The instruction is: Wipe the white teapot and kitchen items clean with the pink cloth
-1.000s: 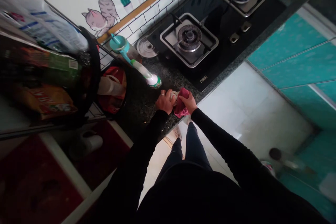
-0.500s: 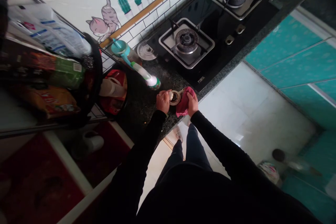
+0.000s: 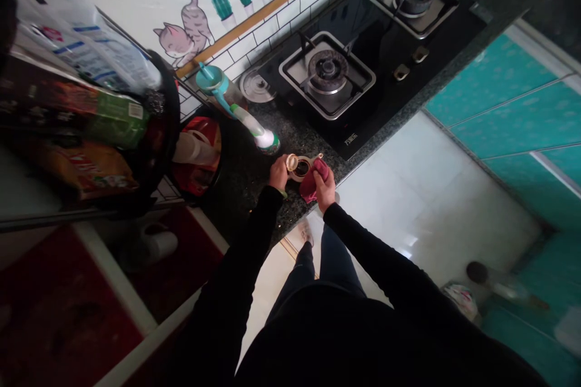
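I stand at a dark speckled countertop (image 3: pixel 254 184). My left hand (image 3: pixel 278 174) holds a small round lid (image 3: pixel 292 162) lifted off beside a small open jar (image 3: pixel 302 167) with dark contents. My right hand (image 3: pixel 324 187) presses a pink-red cloth (image 3: pixel 314 176) against the right side of the jar. Both arms are in black sleeves.
A black gas hob (image 3: pixel 363 60) with two burners lies right of the jar. A teal and white bottle (image 3: pixel 236 110) lies tilted behind it, beside a red container (image 3: pixel 200 154). A rack with packets (image 3: pixel 86 127) fills the left. White floor tiles and teal cabinets are at right.
My left hand has lifted the lid off the jar and moved it left, exposing the dark inside. The cloth has moved from over the jar's top to its right side.
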Demonstrator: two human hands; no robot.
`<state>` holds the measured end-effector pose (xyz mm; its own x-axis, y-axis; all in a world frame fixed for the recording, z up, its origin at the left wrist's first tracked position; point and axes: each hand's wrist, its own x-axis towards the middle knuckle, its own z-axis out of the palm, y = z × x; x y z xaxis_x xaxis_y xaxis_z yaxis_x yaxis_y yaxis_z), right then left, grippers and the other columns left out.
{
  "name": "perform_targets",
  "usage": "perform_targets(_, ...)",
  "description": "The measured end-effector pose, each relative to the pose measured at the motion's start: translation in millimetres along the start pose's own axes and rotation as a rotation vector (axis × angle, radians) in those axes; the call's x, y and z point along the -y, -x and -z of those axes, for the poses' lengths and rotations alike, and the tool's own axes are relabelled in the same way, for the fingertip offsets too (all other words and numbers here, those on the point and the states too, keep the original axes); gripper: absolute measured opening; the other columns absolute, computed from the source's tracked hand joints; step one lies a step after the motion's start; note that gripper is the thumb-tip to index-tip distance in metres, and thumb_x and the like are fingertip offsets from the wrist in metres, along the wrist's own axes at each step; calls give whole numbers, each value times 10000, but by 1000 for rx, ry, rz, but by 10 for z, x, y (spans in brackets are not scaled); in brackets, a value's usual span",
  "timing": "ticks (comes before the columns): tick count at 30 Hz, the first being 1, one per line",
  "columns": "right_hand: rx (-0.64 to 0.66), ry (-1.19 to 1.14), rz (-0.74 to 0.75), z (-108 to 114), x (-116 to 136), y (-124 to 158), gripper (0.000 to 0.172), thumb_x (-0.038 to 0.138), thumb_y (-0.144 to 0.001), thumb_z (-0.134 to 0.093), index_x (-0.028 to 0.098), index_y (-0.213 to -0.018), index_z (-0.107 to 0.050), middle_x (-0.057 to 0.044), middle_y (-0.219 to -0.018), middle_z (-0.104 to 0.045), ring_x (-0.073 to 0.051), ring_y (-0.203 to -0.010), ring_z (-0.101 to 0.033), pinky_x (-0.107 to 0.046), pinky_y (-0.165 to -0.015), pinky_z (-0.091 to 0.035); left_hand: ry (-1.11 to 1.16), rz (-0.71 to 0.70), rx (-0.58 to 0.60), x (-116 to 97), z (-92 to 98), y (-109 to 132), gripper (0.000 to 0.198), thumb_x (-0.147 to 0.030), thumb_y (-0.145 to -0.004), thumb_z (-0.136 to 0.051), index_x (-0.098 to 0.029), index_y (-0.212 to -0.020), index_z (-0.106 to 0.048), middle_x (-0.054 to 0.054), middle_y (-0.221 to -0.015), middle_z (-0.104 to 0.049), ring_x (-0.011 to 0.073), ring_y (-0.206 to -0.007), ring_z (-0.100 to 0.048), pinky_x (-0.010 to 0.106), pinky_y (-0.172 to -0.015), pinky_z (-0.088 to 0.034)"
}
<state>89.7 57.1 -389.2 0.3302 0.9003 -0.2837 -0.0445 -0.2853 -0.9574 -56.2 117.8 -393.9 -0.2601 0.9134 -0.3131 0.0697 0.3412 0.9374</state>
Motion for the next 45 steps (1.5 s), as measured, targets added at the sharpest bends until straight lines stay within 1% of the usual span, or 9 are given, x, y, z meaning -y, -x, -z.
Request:
perform_targets(6, -31, 123, 37, 17, 53, 19, 538, 404, -851, -675, 205, -1347, -608, -123, -1439, -577, -265, -1404, -515, -483, -1261, -358, 47, 123, 65, -96, 46, -32, 513, -585, -973, -445, -185, -900, -760, 97, -1002, -790, 231, -994, -748, 348, -856, -594)
perform_targets(12, 6, 225, 46, 14, 105, 5, 573, 364, -829, -708, 181, -1360, -594, -161, -1464, -546, -286, -1412, -514, -480, -1286, -321, -106, -106, 49, -152, 56, 116, 351, -427, -787, -715, -148, -995, -760, 109, -1054, -775, 226, -997, -710, 348, -953, -557)
perform_targets(18, 9, 154, 23, 78, 62, -18, 529, 427, -855, -665, 188, -1327, -629, -130, -1405, -591, -267, -1365, -540, -471, -1259, -352, -125, -88, -57, -233, 97, 146, 190, -284, -783, -654, -163, -896, -748, 73, -968, -781, 206, -942, -703, 327, -910, -564)
perform_targets(23, -18, 109, -22, 279, 108, -37, 448, 531, -934, -550, 209, -1204, -705, -110, -1333, -617, -246, -1300, -551, -464, -1248, -355, -10, 3, -115, -353, 197, 181, 172, -261, -765, -644, -160, -861, -744, 55, -901, -763, 178, -833, -686, 254, -703, -553)
perform_targets(28, 8, 127, 42, 471, 228, -98, 530, 634, -948, -492, 204, -1124, -746, -118, -1271, -641, -247, -1256, -562, -455, -1211, -394, 182, 153, -207, -372, 269, 366, 249, -334, -713, -708, -149, -879, -730, 28, -827, -723, 125, -707, -633, 182, -556, -464)
perform_targets(32, 22, 10, -17, 470, 367, -34, 489, 625, -934, -517, 211, -1103, -718, -63, -1082, -693, -226, -1050, -635, -432, -1059, -510, 405, 257, -181, -464, 271, 590, 309, -340, -672, -768, -166, -923, -720, 10, -846, -720, 106, -696, -638, 163, -554, -460)
perform_targets(39, 193, -219, -273, 385, 736, 283, 400, 579, -893, -614, 245, -1111, -651, 4, -812, -670, -187, -703, -632, -321, -634, -575, 722, 414, 109, -693, 250, 960, 296, -279, -715, -733, -159, -986, -739, 57, -981, -747, 152, -894, -706, 243, -768, -578)
perform_targets(42, 250, -132, -162, 437, 862, 324, 382, 567, -916, -624, 244, -1115, -675, -22, -882, -685, -209, -794, -667, -357, -720, -606, 575, 301, 113, -689, 205, 1078, 324, -227, -683, -746, -167, -1001, -728, 47, -1005, -736, 161, -913, -689, 283, -802, -584)
perform_targets(45, 328, 56, 164, 458, 980, 343, 305, 489, -883, -721, 238, -1056, -725, -73, -1093, -688, -246, -1044, -674, -417, -973, -578, 332, 148, 121, -674, 172, 1173, 289, -228, -719, -715, -163, -1001, -711, 43, -973, -718, 176, -864, -670, 317, -781, -580)
